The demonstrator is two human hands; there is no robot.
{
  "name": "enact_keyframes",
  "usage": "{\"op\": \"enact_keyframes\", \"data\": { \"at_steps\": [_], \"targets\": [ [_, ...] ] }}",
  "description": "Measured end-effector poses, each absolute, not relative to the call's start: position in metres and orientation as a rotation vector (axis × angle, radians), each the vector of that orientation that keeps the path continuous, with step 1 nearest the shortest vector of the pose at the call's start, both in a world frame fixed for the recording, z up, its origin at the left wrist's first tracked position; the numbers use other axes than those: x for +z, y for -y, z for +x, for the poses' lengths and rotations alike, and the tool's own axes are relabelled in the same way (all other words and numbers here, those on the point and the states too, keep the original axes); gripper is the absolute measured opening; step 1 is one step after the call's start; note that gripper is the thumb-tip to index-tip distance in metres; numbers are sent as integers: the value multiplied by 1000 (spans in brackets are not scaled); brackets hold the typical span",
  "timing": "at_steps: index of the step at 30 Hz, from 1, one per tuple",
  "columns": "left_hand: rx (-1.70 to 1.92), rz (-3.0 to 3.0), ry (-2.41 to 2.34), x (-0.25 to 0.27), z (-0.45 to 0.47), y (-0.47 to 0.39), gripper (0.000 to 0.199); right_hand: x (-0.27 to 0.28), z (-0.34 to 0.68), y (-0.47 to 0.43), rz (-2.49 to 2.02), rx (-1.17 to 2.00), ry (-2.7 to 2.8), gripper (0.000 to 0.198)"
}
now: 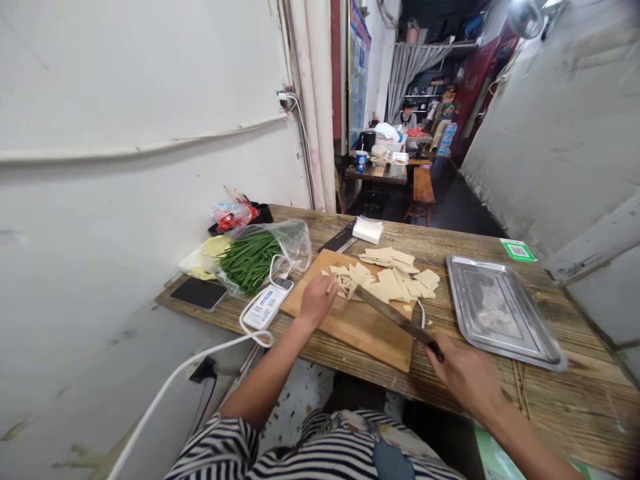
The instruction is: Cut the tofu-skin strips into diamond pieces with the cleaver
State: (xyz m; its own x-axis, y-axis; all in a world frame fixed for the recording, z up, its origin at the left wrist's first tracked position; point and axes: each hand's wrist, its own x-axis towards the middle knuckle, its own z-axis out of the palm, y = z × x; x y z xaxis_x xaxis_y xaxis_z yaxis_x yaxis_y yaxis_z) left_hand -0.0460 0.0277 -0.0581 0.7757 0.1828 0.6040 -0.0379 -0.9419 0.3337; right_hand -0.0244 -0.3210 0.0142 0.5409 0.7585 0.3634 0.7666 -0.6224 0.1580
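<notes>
My right hand (467, 370) grips the dark handle of a long kitchen knife (387, 310). The blade points up and left across a wooden cutting board (370, 333), its tip by the pale cut pieces. At the board's left side my left hand (319, 300) has its fingers drawn together on a small piece of tofu sheet (331, 285). Beside those fingers lies a heap of narrow cut pieces (353, 275). Larger flat tofu sheets (393, 285) spread to the right, and a further stack (387, 257) lies behind them. Some reach past the board's edge.
Right of the board sits a metal tray (470, 287). Left are a white power strip (267, 307) with a cable, a bag of green chives (250, 260) and a dark phone (199, 293). White tissues (369, 230) lie behind. Someone sits far back.
</notes>
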Motion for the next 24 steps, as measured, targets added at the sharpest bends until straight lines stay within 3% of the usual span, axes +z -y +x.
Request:
{"op": "enact_keyframes", "data": {
  "at_steps": [3,10,14,18,24],
  "targets": [
    [857,2560,-275,-55,-13,-54,32,16,-14,303,-2724,-692,1423,10],
    [458,2467,-233,-45,9,-74,49,16,5,278,-2634,-819,1528,23],
    [290,2434,49,-25,-4,-59,58,16,11,272,-2581,-837,1589,24],
    [295,2410,130,-17,-1,-45,40,15,11,270,-2532,-856,1610,19],
    [415,2465,-227,-26,14,-45,28,6,-16,300,-2456,-839,1592,2]
  ]
}}
